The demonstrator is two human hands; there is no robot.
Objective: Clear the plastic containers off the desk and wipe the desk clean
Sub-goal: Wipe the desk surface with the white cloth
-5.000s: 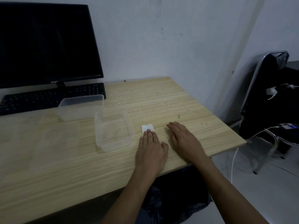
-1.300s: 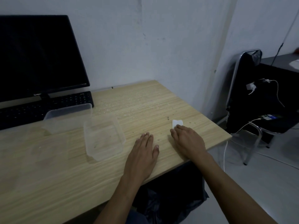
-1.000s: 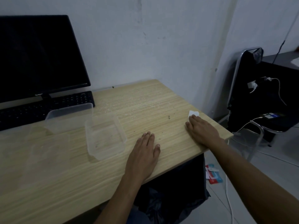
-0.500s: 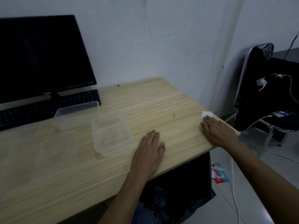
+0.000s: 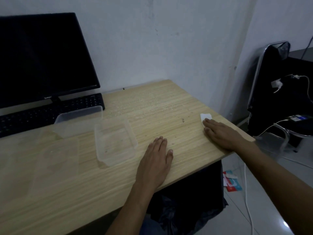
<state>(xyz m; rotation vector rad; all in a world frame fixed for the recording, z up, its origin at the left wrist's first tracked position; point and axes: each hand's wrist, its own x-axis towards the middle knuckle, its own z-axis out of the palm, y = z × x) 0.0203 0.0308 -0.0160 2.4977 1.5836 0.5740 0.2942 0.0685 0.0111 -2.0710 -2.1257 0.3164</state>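
Note:
Two clear plastic containers stand on the wooden desk: one in the middle and another behind it, by the keyboard. A small white tissue lies near the desk's right edge. My right hand lies flat with straight fingers pressing the tissue's near part onto the desk. My left hand rests flat on the desk, just right of the nearer container and not touching it. Small crumbs and a dark speck dot the wood between the hands.
A black monitor and a black keyboard stand at the back left. To the right of the desk is a chair with dark items and white cables. A black bag sits under the desk, with a red and blue wrapper on the floor.
The tissue passed from under my left hand to my right, which slid it across the desk to the right edge. My left hand stayed flat by the container.

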